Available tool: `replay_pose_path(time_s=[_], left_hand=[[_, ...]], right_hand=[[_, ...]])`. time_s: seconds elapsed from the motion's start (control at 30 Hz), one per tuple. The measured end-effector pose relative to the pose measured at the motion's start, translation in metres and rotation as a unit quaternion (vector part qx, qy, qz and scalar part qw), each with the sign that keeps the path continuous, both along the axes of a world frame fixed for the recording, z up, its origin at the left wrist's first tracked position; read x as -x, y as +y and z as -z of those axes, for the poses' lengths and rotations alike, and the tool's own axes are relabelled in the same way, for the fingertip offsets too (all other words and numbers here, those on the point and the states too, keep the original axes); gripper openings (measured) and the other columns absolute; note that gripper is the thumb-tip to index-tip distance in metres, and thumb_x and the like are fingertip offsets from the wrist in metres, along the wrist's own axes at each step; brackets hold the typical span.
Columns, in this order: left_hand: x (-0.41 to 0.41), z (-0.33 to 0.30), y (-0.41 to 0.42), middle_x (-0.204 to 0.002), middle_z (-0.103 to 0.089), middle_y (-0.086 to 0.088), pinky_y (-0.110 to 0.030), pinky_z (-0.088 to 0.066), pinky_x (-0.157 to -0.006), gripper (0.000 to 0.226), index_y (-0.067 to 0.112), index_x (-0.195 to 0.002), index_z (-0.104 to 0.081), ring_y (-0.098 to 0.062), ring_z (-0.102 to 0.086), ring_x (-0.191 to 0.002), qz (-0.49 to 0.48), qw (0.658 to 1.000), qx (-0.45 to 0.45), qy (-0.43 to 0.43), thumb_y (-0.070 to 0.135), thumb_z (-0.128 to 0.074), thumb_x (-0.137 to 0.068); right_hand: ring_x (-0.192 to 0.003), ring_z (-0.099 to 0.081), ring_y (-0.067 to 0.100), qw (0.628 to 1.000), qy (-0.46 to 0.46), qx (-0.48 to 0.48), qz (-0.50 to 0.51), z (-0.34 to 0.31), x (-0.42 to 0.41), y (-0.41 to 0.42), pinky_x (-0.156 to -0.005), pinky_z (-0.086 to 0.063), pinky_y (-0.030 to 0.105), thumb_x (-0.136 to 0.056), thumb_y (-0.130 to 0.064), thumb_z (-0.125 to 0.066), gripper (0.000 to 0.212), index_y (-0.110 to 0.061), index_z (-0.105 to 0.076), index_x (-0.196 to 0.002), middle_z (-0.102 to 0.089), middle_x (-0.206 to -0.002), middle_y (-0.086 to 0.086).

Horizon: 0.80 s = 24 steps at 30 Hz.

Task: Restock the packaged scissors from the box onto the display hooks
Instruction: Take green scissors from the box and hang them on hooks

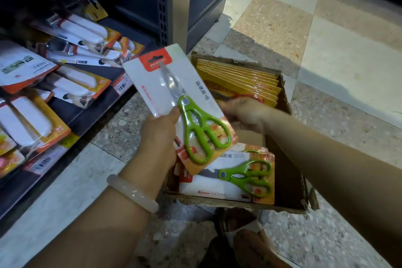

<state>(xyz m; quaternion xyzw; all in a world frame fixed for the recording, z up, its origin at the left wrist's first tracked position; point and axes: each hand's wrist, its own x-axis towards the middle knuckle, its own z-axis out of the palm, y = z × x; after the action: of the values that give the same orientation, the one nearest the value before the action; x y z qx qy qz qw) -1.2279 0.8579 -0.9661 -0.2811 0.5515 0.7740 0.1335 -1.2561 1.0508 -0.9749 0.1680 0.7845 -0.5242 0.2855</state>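
Note:
My left hand (159, 135) grips a packaged pair of green-handled scissors (174, 95) by its left edge and holds it tilted above the cardboard box (289, 183) on the floor. More packaged scissors (230, 178) lie flat in the near end of the box. My right hand (243, 113) reaches into the middle of the box, partly behind the held pack, and its fingers are hidden. A row of yellow packs (241, 76) stands upright at the box's far end.
Packaged white-handled tools (71, 54) hang and lie on the dark display shelf at the left, with price tags (121, 85) along its edge. A shelf post (180, 2) stands behind the box. Speckled floor tiles (326, 54) spread to the right.

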Motion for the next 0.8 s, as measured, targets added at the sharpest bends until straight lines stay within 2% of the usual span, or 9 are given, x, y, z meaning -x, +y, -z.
replay_pose_path(time_s=[0.03, 0.1, 0.2, 0.33, 0.43, 0.5, 0.6, 0.73, 0.8], left_hand=[[0.001, 0.004, -0.007, -0.089, -0.068, -0.006, -0.039, -0.054, -0.075, 0.007, 0.02, -0.085, -0.06, -0.022, -0.066, -0.079, -0.003, 1.0, -0.001, 0.001, 0.015, -0.064, -0.086], [0.003, 0.009, -0.019, -0.089, -0.069, -0.005, -0.036, -0.054, -0.072, 0.006, 0.02, -0.086, -0.06, -0.02, -0.066, -0.077, -0.01, 1.0, 0.009, 0.004, 0.016, -0.065, -0.086], [0.005, 0.011, -0.029, -0.084, -0.068, -0.002, -0.034, -0.054, -0.071, 0.006, 0.021, -0.083, -0.06, -0.019, -0.065, -0.076, -0.017, 0.999, 0.027, 0.004, 0.018, -0.065, -0.085], [0.005, 0.011, -0.031, -0.086, -0.068, -0.003, -0.037, -0.053, -0.076, 0.008, 0.022, -0.083, -0.06, -0.02, -0.065, -0.081, -0.024, 0.999, 0.02, 0.015, 0.016, -0.064, -0.086], [0.006, 0.007, -0.032, -0.094, -0.069, -0.004, -0.04, -0.053, -0.081, 0.01, 0.019, -0.097, -0.062, -0.023, -0.066, -0.087, -0.022, 0.999, 0.004, 0.024, 0.016, -0.063, -0.087], [0.007, 0.001, -0.032, -0.096, -0.069, -0.005, -0.042, -0.053, -0.084, 0.009, 0.02, -0.095, -0.063, -0.025, -0.066, -0.09, -0.027, 0.999, 0.001, 0.04, 0.014, -0.063, -0.088], [0.013, -0.015, -0.035, -0.097, -0.07, -0.007, -0.044, -0.054, -0.084, 0.011, 0.021, -0.089, -0.064, -0.027, -0.068, -0.091, -0.031, 0.996, 0.014, 0.086, 0.01, -0.061, -0.089], [0.024, -0.044, -0.046, -0.089, -0.069, 0.002, -0.023, -0.054, -0.058, 0.01, 0.018, -0.097, -0.063, -0.009, -0.066, -0.071, -0.047, 0.982, 0.065, 0.17, 0.012, -0.059, -0.09], [0.029, -0.06, -0.057, -0.086, -0.067, 0.006, -0.018, -0.052, -0.05, 0.01, 0.021, -0.099, -0.061, -0.004, -0.063, -0.064, -0.062, 0.975, 0.091, 0.193, 0.017, -0.059, -0.09]], right_hand=[[-0.079, -0.059, 0.02, 0.984, -0.016, -0.143, -0.109, 0.012, -0.006, 0.001, -0.066, -0.05, 0.025, -0.093, -0.017, -0.052, 0.02, -0.005, -0.068, -0.097, -0.066, -0.085, 0.007], [-0.091, -0.058, 0.026, 0.902, -0.041, -0.313, -0.293, 0.036, -0.021, 0.0, -0.08, -0.049, 0.031, -0.09, -0.033, -0.055, 0.036, -0.002, -0.066, -0.106, -0.065, -0.1, 0.011], [-0.1, -0.059, 0.027, 0.866, -0.046, -0.366, -0.338, 0.047, -0.033, -0.007, -0.081, -0.046, 0.031, -0.077, -0.047, -0.068, 0.047, -0.009, -0.066, -0.104, -0.066, -0.107, 0.008], [-0.103, -0.059, 0.027, 0.859, -0.014, -0.377, -0.347, 0.05, -0.032, -0.006, -0.076, -0.042, 0.028, -0.075, -0.037, -0.074, 0.043, -0.01, -0.065, -0.108, -0.065, -0.111, 0.008], [-0.095, -0.054, 0.019, 0.874, -0.047, -0.309, -0.372, 0.046, -0.03, 0.002, -0.077, -0.04, 0.027, -0.079, -0.03, -0.071, 0.032, -0.011, -0.065, -0.105, -0.06, -0.099, 0.003], [-0.087, -0.051, 0.016, 0.902, -0.053, -0.246, -0.351, 0.037, -0.025, 0.018, -0.077, -0.041, 0.028, -0.079, -0.023, -0.073, 0.015, -0.016, -0.065, -0.089, -0.058, -0.087, -0.001], [-0.071, -0.05, 0.012, 0.971, -0.004, -0.128, -0.201, 0.004, -0.016, 0.044, -0.072, -0.042, 0.031, -0.078, -0.012, -0.074, 0.012, -0.017, -0.067, -0.069, -0.056, -0.069, -0.003], [-0.063, -0.066, 0.015, 0.996, 0.055, 0.069, -0.024, -0.04, 0.006, 0.048, -0.061, -0.055, 0.026, -0.086, -0.004, -0.059, 0.007, -0.007, -0.066, -0.084, -0.072, -0.072, 0.003], [-0.068, -0.069, 0.015, 0.987, 0.097, 0.126, 0.012, -0.052, 0.021, 0.03, -0.068, -0.058, 0.028, -0.088, -0.005, -0.055, 0.011, -0.005, -0.063, -0.095, -0.074, -0.078, 0.004]])
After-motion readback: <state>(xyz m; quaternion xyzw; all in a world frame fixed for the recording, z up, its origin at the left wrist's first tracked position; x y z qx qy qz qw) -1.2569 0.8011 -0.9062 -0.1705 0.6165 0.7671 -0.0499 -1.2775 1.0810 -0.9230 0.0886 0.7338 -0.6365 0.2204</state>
